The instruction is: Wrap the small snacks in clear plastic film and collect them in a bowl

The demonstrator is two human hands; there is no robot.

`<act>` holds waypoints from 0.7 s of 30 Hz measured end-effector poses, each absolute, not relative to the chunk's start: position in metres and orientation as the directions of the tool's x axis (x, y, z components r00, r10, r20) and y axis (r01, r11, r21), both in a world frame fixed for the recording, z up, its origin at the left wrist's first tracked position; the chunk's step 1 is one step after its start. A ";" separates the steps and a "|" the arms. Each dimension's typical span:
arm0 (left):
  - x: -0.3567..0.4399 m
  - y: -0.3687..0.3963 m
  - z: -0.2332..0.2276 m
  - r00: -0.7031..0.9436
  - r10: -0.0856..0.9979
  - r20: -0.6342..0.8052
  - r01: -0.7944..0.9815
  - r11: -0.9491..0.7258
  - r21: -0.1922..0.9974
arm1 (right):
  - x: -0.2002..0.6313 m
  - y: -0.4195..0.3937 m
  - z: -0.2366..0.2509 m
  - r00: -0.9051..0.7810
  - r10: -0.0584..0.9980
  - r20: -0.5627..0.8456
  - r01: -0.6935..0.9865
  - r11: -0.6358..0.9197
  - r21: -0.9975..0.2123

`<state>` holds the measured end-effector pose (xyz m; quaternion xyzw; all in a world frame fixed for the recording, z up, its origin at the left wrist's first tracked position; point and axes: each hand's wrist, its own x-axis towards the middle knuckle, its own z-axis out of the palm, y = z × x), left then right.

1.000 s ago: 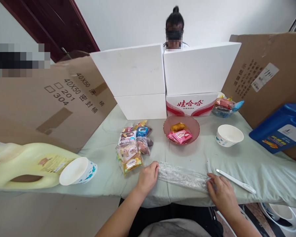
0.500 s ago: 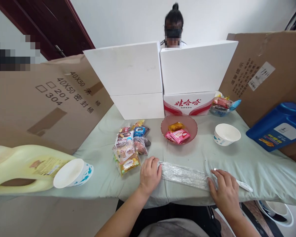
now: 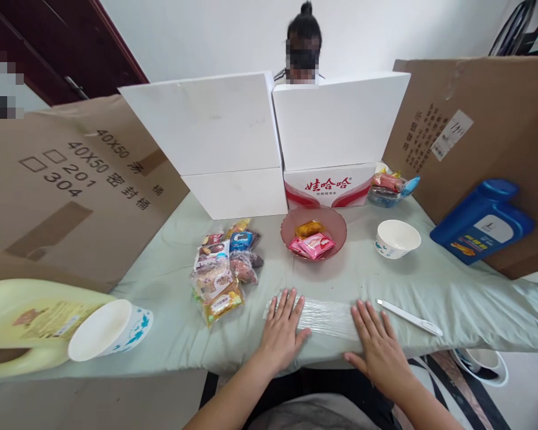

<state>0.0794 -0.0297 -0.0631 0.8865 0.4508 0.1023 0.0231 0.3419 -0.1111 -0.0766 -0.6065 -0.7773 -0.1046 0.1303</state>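
Note:
A strip of clear plastic wrap (image 3: 325,315) lies flat on the pale green tablecloth (image 3: 457,292) near the table's front edge. My left hand (image 3: 283,331) rests palm down on its left end, fingers spread. My right hand (image 3: 376,343) presses flat on its right end, fingers apart as well. Neither hand grips anything. A white slim cutter (image 3: 409,317) lies just right of my right hand. A pile of snack packets (image 3: 222,269) sits left of my left hand. Beyond the wrap stands a pink bowl (image 3: 314,222) holding wrapped snacks.
A white paper bowl (image 3: 397,237) stands at right, another (image 3: 107,328) lies at left by a yellow jug (image 3: 22,322). A blue jug (image 3: 482,221) leans at right. White boxes (image 3: 269,131) and cardboard sheets (image 3: 80,179) wall the table. A person sits behind the boxes.
Both hands moved inward along the plastic wrap and flattened out on it. The wrap now lies smoother and looks shorter. The camera shifted slightly right.

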 end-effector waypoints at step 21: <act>0.101 -0.057 -0.046 0.907 0.371 0.197 0.259 -0.863 0.434 | 0.379 -0.133 0.026 -0.462 0.872 0.161 0.593 0.439 -0.676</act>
